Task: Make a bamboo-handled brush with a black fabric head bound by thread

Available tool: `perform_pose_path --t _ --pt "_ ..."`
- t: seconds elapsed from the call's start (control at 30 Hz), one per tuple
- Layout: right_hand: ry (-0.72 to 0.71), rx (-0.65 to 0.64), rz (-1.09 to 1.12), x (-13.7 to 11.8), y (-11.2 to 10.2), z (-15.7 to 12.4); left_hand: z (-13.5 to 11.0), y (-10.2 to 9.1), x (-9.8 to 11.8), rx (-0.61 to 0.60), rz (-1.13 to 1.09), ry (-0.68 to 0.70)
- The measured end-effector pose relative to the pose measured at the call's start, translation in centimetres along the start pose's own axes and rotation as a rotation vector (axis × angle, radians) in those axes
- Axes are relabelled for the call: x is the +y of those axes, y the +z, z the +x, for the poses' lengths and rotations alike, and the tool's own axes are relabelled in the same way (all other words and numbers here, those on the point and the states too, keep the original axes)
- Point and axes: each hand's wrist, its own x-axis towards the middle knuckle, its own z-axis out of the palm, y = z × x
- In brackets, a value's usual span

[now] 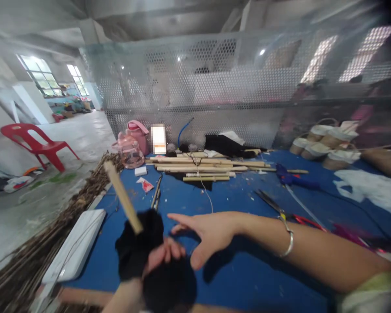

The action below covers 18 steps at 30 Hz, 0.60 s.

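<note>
Head view: a person is working with both hands over a blue surface (pixel 247 278). Near its near left corner, the left hand (pixel 164 256) is holding a black fabric bundle (pixel 130 254), its fingers curling in against the cloth. A pale bamboo stick (pixel 124 198) is jutting up from the bundle, leaning leftward. Below those fingers a dark rounded piece (pixel 169 284) is showing; blur is hiding whether it belongs to the bundle. The right hand (pixel 207 237) is hovering just beside, empty, its grip spread and pointing left.

Along the far edge, more bamboo sticks (pixel 202 169) are lying in a loose stack. Toward the right edge, black-bladed shears (pixel 270 201) are resting near a blue glue gun (pixel 283 174).

The work seems to be partway: one stick is already standing in the black fabric, its lower end hidden, while the stacked ones are apparently waiting unused. How much is remaining cannot be told.
</note>
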Motion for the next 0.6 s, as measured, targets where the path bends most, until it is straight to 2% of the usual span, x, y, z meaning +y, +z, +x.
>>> perform_pose_path --t 0.03,0.07,0.13,0.23,0.3,0.4,0.47,0.5,0.53,0.57,0.6 --pt "0.067 -0.022 0.054 -0.1 1.2 -1.3 0.3 0.6 0.1 -0.017 -0.026 0.019" --pt "0.112 0.023 0.105 -0.1 2.0 -2.5 0.6 1.1 0.2 -0.076 -0.065 0.049" --pt "0.12 0.255 0.17 0.0 2.7 -4.7 1.1 2.1 0.5 -0.121 -0.074 0.056" --pt "0.025 0.667 0.181 -0.2 2.9 -7.1 1.6 3.3 0.6 -0.121 -0.043 0.062" --pt "-0.032 0.783 0.206 -0.5 2.9 -8.2 1.8 3.9 0.6 -0.114 -0.025 0.032" --pt "-0.13 0.932 0.243 -1.2 2.4 -9.6 2.3 4.5 0.7 0.017 -0.069 0.047" --pt "-0.149 1.041 0.121 -2.2 2.1 -10.5 3.1 4.8 1.1 0.168 -0.127 0.11" --pt "-0.127 1.038 -0.001 -2.9 2.0 -10.9 3.7 4.9 1.3 0.228 -0.148 0.157" --pt "-0.092 0.967 -0.144 -3.6 2.0 -11.1 4.2 5.0 1.6 0.267 -0.156 0.211" --pt "-0.059 0.828 -0.278 -4.4 2.2 -11.2 4.9 5.2 1.8 0.283 -0.153 0.272" --pt "-0.042 0.636 -0.376 -5.0 2.4 -11.0 5.5 5.5 1.9 0.279 -0.137 0.337"
